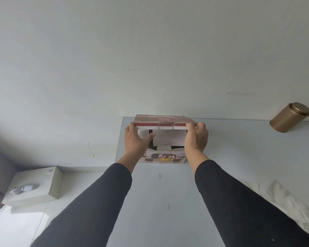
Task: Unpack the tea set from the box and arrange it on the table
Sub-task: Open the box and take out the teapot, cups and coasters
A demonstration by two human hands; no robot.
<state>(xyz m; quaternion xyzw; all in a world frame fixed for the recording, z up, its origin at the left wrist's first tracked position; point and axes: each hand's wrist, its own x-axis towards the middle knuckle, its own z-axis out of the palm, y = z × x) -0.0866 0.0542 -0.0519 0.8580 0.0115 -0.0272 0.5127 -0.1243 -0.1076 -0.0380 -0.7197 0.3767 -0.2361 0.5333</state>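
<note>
While the tea set box point(165, 139) stands on the counter point(239, 157) near its far edge, the left hand point(136, 139) and right hand point(196, 138) curl their fingers point(191, 126) round its raised lid's point(161, 122) two ends.

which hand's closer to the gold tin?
Right. The right hand grips the right end of the tea set box's raised lid, on the side toward the gold tin at the far right. The left hand holds the lid's left end, farther away.
</note>
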